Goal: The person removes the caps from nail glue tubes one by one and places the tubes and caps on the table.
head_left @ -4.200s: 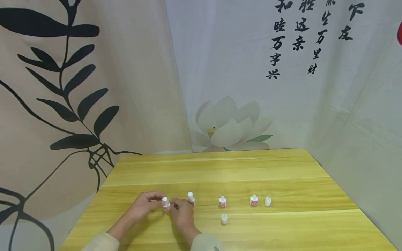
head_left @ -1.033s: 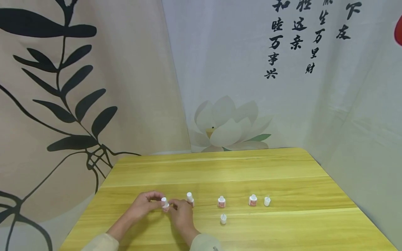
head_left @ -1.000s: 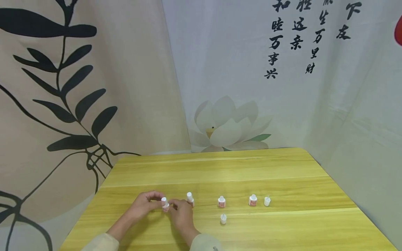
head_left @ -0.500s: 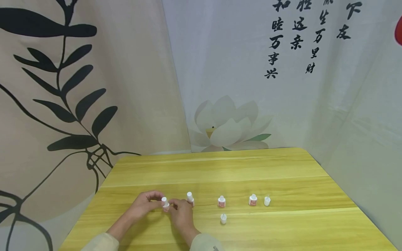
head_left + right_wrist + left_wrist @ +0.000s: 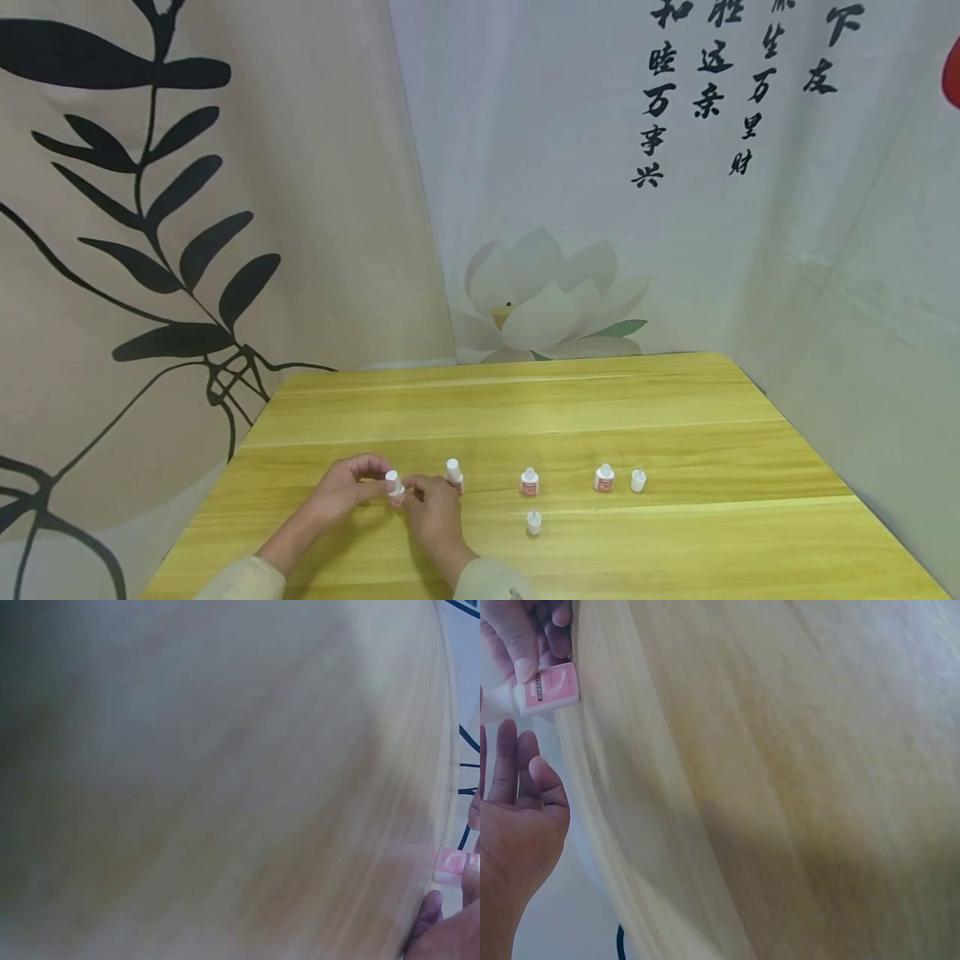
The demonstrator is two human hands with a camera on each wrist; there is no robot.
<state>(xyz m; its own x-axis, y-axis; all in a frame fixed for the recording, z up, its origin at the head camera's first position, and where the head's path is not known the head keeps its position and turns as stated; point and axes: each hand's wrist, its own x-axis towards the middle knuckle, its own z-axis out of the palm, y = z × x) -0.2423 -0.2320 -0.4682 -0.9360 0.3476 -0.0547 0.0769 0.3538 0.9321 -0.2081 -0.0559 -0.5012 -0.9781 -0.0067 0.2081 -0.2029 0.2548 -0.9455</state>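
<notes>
A small white bottle [image 5: 395, 498] with a pink label and a tall white cap stands between my two hands in the head view. My left hand [image 5: 345, 492] pinches it near the cap from the left, though the exact contact is partly hidden. From the right, my right hand [image 5: 435, 512] holds the body; in the left wrist view its thumb presses the label of the bottle [image 5: 551, 688]. The left hand [image 5: 517, 832] shows its other fingers extended there. At the right wrist view's edge, the bottle [image 5: 451, 864] is only partly visible.
A second capped bottle [image 5: 453, 473] stands just beyond the right hand. Farther right are two bottles without tall caps, one nearer [image 5: 529, 482] and one farther [image 5: 604, 478]. One loose white cap [image 5: 534, 523] and another cap [image 5: 638, 481] sit on the wooden table [image 5: 697, 550].
The head view has shifted very slightly since the oldest frame. Both hands stay at the same bottle with almost no visible movement, and the other bottles and caps keep their places.
</notes>
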